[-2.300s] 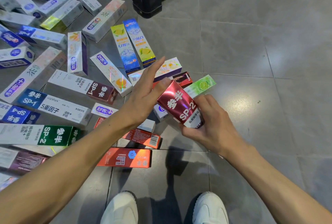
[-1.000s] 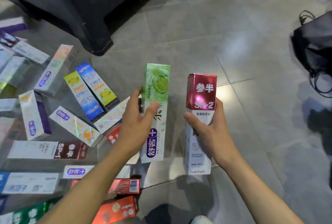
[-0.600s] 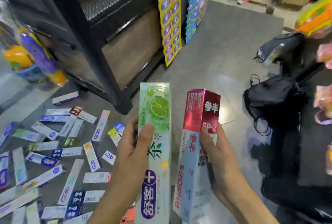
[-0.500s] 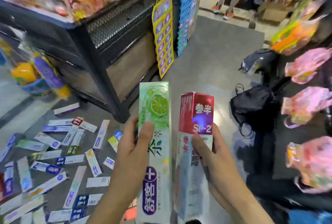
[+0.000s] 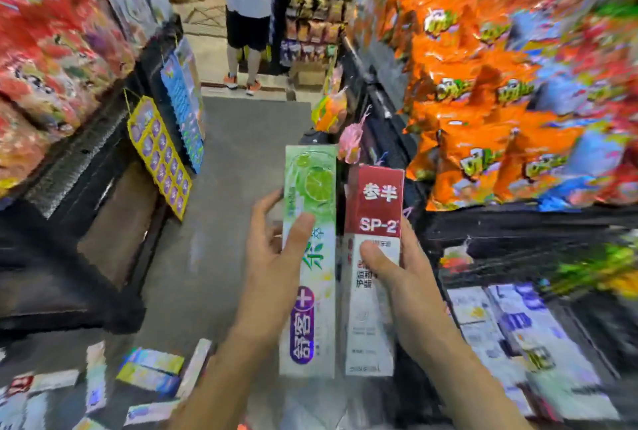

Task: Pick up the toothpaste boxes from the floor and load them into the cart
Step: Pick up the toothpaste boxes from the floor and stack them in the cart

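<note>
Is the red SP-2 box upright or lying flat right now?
Upright: the right hand grips the red SP-2 box on end, red top uppermost, off the floor.

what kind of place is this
Most likely a shop aisle: orange snack bags pack the shelving on the right, hanging card strips dangle from a dark shelf unit, and toothpaste boxes litter the floor.

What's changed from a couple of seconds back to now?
The left hand took up the green lime box from the floor; both boxes were raised upright as the view swung up from the floor to the aisle. The right hand still grips the red SP-2 box.
</note>
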